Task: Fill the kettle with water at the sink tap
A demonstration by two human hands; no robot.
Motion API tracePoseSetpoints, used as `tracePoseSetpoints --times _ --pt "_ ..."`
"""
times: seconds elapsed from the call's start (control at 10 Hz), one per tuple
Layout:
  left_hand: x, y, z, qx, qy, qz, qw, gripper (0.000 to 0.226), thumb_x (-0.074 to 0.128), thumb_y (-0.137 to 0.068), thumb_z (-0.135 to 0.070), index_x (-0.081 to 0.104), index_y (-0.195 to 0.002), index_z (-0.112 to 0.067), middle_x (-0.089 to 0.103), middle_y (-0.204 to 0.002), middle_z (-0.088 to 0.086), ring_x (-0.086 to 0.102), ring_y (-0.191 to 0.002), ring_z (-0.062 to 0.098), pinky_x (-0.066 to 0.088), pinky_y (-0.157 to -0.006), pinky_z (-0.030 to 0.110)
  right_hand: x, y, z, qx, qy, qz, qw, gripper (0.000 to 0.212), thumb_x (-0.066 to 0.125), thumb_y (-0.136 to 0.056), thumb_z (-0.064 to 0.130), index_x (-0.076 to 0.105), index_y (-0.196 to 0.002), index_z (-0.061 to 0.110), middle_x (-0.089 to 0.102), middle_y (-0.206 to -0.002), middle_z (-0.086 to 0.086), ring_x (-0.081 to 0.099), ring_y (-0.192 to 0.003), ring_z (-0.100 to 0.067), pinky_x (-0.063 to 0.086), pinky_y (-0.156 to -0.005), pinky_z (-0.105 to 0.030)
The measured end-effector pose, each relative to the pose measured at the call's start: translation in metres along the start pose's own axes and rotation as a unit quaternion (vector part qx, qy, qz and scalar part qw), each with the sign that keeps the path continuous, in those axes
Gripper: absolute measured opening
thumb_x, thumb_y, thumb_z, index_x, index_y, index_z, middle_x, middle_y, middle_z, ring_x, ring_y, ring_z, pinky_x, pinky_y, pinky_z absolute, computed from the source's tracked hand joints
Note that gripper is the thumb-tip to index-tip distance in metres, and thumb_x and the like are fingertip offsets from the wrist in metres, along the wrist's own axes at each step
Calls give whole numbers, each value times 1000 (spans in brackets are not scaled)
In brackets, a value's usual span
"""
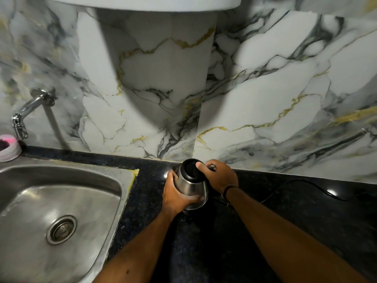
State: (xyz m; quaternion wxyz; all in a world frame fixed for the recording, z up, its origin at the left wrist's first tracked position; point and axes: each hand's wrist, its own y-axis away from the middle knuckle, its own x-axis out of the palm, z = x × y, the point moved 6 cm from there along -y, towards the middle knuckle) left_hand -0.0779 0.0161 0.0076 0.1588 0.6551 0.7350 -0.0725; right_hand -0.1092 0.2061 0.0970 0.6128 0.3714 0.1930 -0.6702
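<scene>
A steel kettle (192, 185) with a black lid stands on the black counter, to the right of the sink. My left hand (176, 196) wraps around its steel body from the left. My right hand (219, 176) grips its handle side, thumb resting on the black lid. The steel sink (28, 176) with a round drain lies at the lower left. A chrome tap (22, 114) juts from the marble wall above the sink's far left corner; no water runs from it.
A pink-and-white container (9, 148) sits on the sink's back left edge under the tap. A black power cord (306, 185) trails over the black counter (306, 217) to the right of the kettle. A marble-patterned wall (255, 88) rises right behind.
</scene>
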Motion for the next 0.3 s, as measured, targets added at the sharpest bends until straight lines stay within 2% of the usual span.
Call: tracePoseSetpoints --times 0.1,0.2,0.3 --pt "1 3 -2 0 -1 7 1000 114 111 -35 -45 47 -128 -28 68 -127 -2 69 -120 24 62 -103 55 -2 2 -1 7 15 7 1000 76 44 -65 95 74 -96 33 81 -106 9 74 -102 -24 59 -99 -47" --pt "0 3 -3 2 -1 19 1000 125 112 -33 -45 46 -139 -30 65 -137 -4 66 -128 21 59 -110 53 -1 2 0 2 23 16 1000 78 41 -69 97 72 -106 36 81 -118 7 73 -111 -26 56 -104 -48" --pt "-3 11 -10 24 29 24 999 157 114 -31 -48 33 -164 -27 54 -159 -2 54 -148 22 47 -125 52 -3 4 1 -9 41 6 999 78 40 -80 94 66 -130 40 76 -136 -1 68 -126 -31 50 -112 -50"
